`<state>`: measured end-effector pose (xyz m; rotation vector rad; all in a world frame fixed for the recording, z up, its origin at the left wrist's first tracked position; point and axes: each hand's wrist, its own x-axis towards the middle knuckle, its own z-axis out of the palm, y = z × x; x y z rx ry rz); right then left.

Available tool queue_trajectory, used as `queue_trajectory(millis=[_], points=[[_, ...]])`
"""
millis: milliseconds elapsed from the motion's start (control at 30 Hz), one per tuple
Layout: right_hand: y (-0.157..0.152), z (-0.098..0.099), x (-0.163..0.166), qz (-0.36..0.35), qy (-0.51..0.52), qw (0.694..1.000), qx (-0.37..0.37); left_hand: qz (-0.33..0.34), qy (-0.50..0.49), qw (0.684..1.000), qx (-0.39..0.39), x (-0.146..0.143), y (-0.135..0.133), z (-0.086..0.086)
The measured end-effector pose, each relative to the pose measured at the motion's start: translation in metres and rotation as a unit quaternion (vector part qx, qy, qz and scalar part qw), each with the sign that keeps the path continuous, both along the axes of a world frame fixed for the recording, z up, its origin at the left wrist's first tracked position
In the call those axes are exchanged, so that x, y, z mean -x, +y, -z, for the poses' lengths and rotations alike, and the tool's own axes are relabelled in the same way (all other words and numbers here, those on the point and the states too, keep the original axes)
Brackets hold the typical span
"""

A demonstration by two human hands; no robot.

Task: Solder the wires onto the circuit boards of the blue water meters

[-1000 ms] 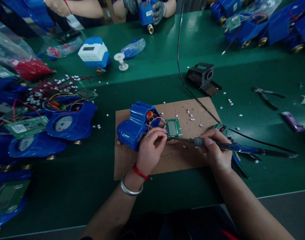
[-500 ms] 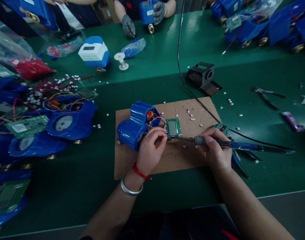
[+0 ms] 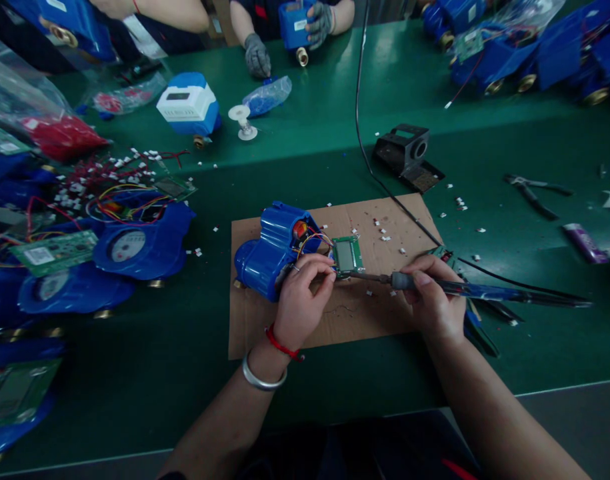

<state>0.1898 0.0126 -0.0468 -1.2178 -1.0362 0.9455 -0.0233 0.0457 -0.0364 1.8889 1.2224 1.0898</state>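
The right hand point(image 3: 439, 303) grips the soldering iron point(image 3: 403, 281), barely shifted at the circuit board point(image 3: 345, 256); soldering likely continues. The left hand point(image 3: 305, 297) pinches something too small to tell.

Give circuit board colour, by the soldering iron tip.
Green circuit board, grey display; best in the head view.

Room over near tabletop point(image 3: 355, 377), blue housing point(image 3: 269, 257) blocking left — black cable point(image 3: 356, 107) crossing beyond

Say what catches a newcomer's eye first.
Probably the glossy blue plastic housing on the brown cardboard sheet, a green rectangular circuit board beside it. Then the dark, pen-shaped soldering iron in the right grip, aimed at that board. Upper left sits a clear plastic bag with red contents.
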Motion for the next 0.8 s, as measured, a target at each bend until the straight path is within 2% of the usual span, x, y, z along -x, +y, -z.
queue_trajectory(millis=[333,800], points=[[-0.0004,-0.0068,0.0040,-0.004,-0.017,1.000,-0.002,-0.005,0.004,1.000,-0.003,-0.0007,0.0005,-0.0009],[-0.0006,-0.0056,0.0026,-0.004,-0.015,1.000,-0.001,-0.007,0.008,1.000,-0.006,0.0000,0.0007,-0.0006]])
